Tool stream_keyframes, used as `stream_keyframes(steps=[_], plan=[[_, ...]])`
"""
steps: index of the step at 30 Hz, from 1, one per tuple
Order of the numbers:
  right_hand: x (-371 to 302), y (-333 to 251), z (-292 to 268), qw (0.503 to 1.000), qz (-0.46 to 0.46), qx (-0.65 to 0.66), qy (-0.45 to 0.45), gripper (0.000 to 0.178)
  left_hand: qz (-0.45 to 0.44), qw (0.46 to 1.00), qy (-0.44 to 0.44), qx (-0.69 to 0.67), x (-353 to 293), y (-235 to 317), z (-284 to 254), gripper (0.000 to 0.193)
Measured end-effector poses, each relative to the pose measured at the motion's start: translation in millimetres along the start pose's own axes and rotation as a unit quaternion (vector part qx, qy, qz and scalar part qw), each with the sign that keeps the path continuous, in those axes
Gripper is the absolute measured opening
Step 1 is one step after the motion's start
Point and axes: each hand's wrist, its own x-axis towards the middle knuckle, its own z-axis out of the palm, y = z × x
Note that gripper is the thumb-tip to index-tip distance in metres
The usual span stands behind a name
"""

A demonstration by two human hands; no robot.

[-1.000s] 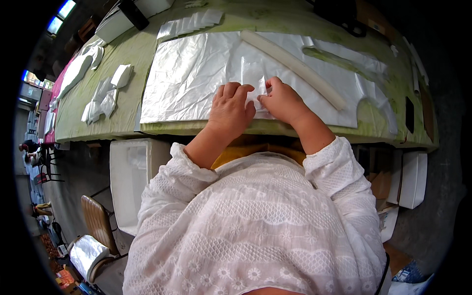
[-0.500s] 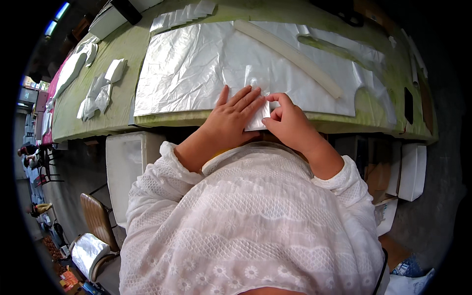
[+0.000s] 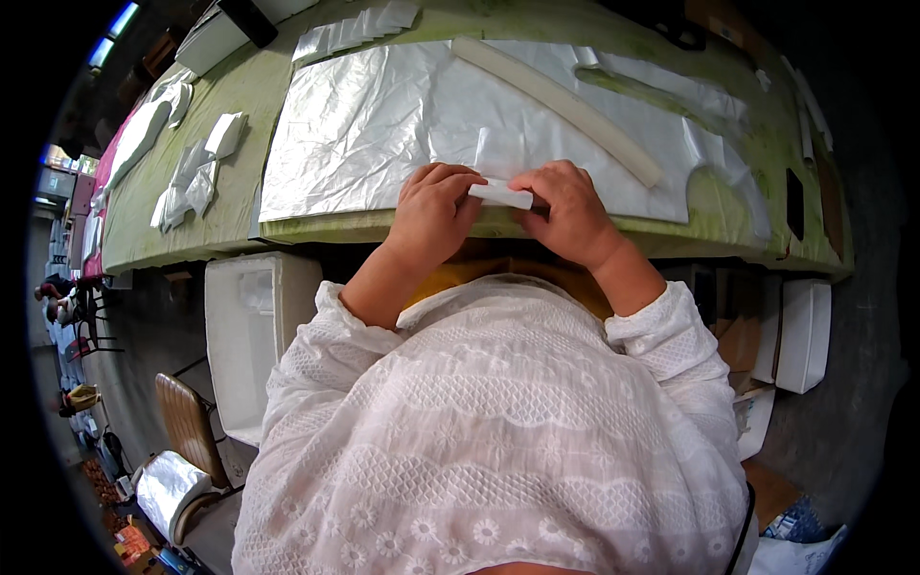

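Note:
Between my two hands, a narrow folded strip of white plastic film (image 3: 500,196) is gripped at both ends over the table's near edge. My left hand (image 3: 433,203) is closed, its fingers curled on the strip's left end. Thumb and fingers of my right hand (image 3: 567,211) close on the right end. Just beyond, a flat upright-lying length of thin plastic (image 3: 494,146) rests on the big sheet of whitish plastic film (image 3: 345,125). A long pale bar (image 3: 556,96) lies slanting across that sheet, beyond my right hand.
Folded plastic pieces (image 3: 196,172) lie at the left of the green-covered table (image 3: 240,192), with another row (image 3: 355,31) at the back. A dark flat object (image 3: 794,206) lies at the right edge. Below the table stands a white foam box (image 3: 244,345); a chair (image 3: 192,431) stands lower left.
My left hand was spread flat on the plastic piece; now its fingers are curled around one end. The piece is folded into a narrower strip and turned crosswise, held in both hands.

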Motion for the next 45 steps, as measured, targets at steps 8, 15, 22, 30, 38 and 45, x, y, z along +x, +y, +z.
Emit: stream_keyframes(steps=[8, 15, 22, 30, 38, 45], plan=[[14.3, 6.4, 27.1, 0.984, 0.086, -0.149, 0.053, 0.025, -0.095, 0.988, -0.026, 0.123, 27.1, 6.3, -0.4, 0.019], [18.2, 2.1, 28.4, 0.972, 0.109, -0.204, 0.035, 0.025, -0.084, 0.990, 0.001, 0.112, 33.8, 2.4, 9.8, 0.026], [18.7, 2.2, 25.8, 0.976, 0.140, -0.161, 0.035, 0.035, 0.014, 0.982, -0.104, 0.154, 28.6, 4.2, 20.1, 0.057], [39.7, 0.0, 5.4, 0.965, 0.198, -0.134, -0.105, 0.052, 0.063, 0.997, 0.030, -0.031, -9.3, 20.4, 2.8, 0.054], [14.8, -38.7, 4.5, 0.975, 0.144, -0.112, -0.131, 0.048, -0.463, 0.634, 0.032, -0.619, -71.8, 36.6, 11.4, 0.045], [-4.5, -43.9, 12.8, 0.989, 0.094, -0.097, -0.068, 0.046, -0.445, 0.600, 0.016, -0.665, -57.4, 32.0, 21.1, 0.047]])
